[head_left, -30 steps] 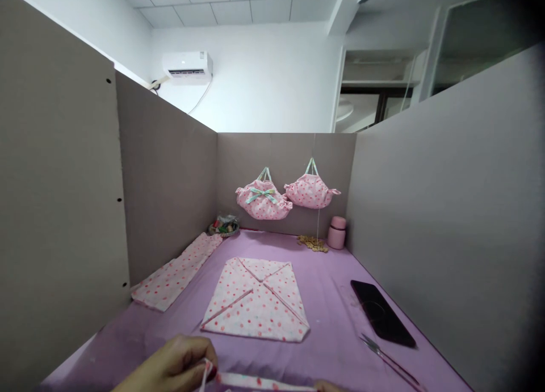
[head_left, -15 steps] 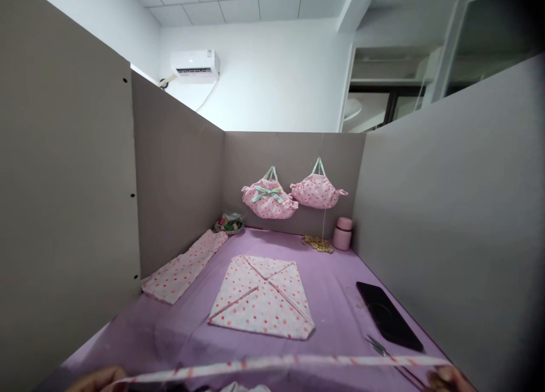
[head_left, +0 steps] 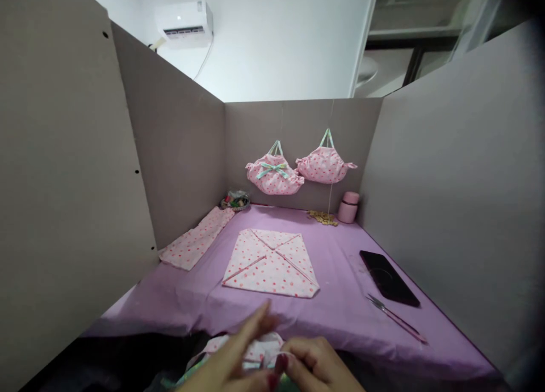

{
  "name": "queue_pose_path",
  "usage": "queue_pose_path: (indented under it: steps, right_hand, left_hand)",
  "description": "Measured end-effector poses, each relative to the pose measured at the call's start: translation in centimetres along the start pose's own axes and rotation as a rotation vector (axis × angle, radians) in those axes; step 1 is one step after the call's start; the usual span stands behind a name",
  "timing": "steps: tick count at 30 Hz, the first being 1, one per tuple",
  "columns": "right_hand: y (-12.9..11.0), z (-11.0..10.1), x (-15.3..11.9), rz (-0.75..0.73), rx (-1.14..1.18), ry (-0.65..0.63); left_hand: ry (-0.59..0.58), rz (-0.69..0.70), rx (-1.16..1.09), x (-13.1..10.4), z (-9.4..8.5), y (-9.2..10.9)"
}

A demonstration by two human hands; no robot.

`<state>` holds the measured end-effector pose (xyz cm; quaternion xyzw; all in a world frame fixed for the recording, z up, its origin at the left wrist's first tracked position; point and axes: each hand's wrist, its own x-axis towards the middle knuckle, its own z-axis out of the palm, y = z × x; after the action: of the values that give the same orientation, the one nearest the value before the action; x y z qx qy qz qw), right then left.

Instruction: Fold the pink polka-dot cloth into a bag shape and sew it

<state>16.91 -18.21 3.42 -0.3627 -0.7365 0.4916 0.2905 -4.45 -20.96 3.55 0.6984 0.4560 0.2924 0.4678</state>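
Fingers of the right hand (head_left: 321, 361) pinch a thin edge of dotted fabric (head_left: 256, 349) at six o'clock, below the tabletop (head_left: 340, 301) edge; whether the left hand (head_left: 236, 355), blurred just beside, grips too, I cannot tell. The step appears to be working that edge; the next move likely calls for steady two-handed pinching, with folded cloth (head_left: 272, 274) lying at twelve o'clock

A whitish-pink dotted cloth (head_left: 258, 349) with red spots lies bunched and creased, low down just past the near edge of the worktop (head_left: 340, 324), on the person's side. Part of it is hidden, its outline unclear.
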Motion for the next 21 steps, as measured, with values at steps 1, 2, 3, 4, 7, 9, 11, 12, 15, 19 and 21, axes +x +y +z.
queue_pose_path:
  steps: [1, 2, 3, 4, 7, 9, 11, 12, 15, 19, 21]
  right_hand:
    - [-0.2, 0.1, 0.2, -0.039, -0.048, 0.011]
    - [-0.2, -0.2, 0.2, -0.053, -0.062, 0.036]
    - [0.1, -0.8, 0.0, -0.037, -0.042, 0.065]
    - [0.7, -1.8, -0.4, 0.001, 0.000, 0.103]
    - [3.1, -5.2, -1.9, 0.160, 0.166, 0.183]
    - [4.8, -7.0, -3.0, 0.246, 0.308, 0.272]
    - [5.9, -7.8, -3.5, 0.282, 0.427, 0.401]
    - [6.2, -7.8, -3.6, 0.279, 0.455, 0.462]
    - [5.8, -6.1, -2.8, 0.206, 0.399, 0.518]
    - [3.1, -1.5, -0.5, -0.044, 0.109, 0.269]
    - [1.9, 0.3, 0.6, -0.144, 0.006, 0.038]
  left_hand:
    - [-0.098, 0.024, -0.017, 1.2, 1.4, 0.6]
    - [-0.142, 0.054, -0.045, 2.1, 2.2, 0.7]
    - [-0.152, 0.035, -0.077, 2.7, 2.5, 0.5]
    - [-0.116, 0.004, -0.112, 2.9, 2.3, -0.1]
    - [0.067, -0.109, -0.293, 2.0, -0.6, -2.5]
    - [0.156, -0.174, -0.446, 0.8, -3.0, -3.8]
    - [0.207, -0.205, -0.520, -0.2, -4.4, -4.3]
    - [0.206, -0.216, -0.522, -0.5, -4.7, -4.2]
    - [0.088, -0.245, -0.444, -0.3, -3.8, -3.0]
    - [-0.117, -0.175, -0.315, 1.2, -1.2, -0.3]
    - [-0.202, -0.126, -0.257, 1.7, -0.7, 0.8]
